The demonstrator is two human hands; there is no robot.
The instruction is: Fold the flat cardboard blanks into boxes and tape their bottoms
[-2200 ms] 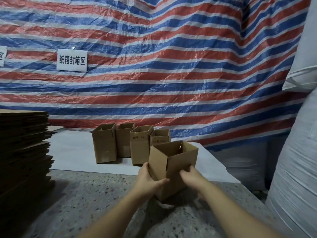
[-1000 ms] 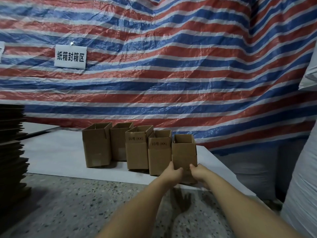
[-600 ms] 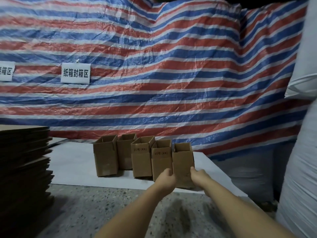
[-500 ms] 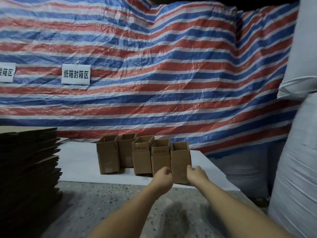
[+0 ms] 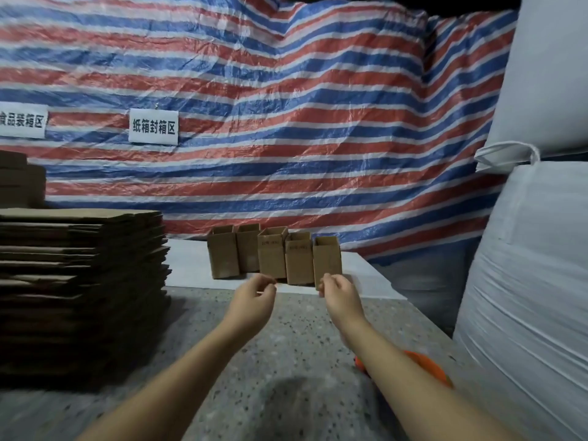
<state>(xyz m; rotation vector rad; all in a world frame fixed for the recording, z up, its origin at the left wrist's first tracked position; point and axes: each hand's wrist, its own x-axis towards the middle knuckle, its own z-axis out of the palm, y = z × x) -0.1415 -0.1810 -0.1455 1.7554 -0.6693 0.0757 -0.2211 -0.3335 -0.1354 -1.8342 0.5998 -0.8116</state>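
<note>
Several folded brown cardboard boxes stand upright in a row on a white board point(image 5: 191, 265) at the back of the floor; the rightmost box point(image 5: 327, 261) is the nearest one. My left hand point(image 5: 254, 297) and my right hand point(image 5: 339, 294) hover just in front of the row, apart from the boxes, fingers loosely curled and holding nothing. A tall stack of flat cardboard blanks point(image 5: 79, 281) rises at the left.
An orange object point(image 5: 426, 367), partly hidden by my right forearm, lies on the speckled floor point(image 5: 286, 361). Big white woven sacks point(image 5: 525, 281) fill the right side. A striped red, white and blue tarp point(image 5: 286, 122) with white signs hangs behind.
I set the held box down at the right end of the row, then let go of it. Both hands have pulled back toward me and spread apart.
</note>
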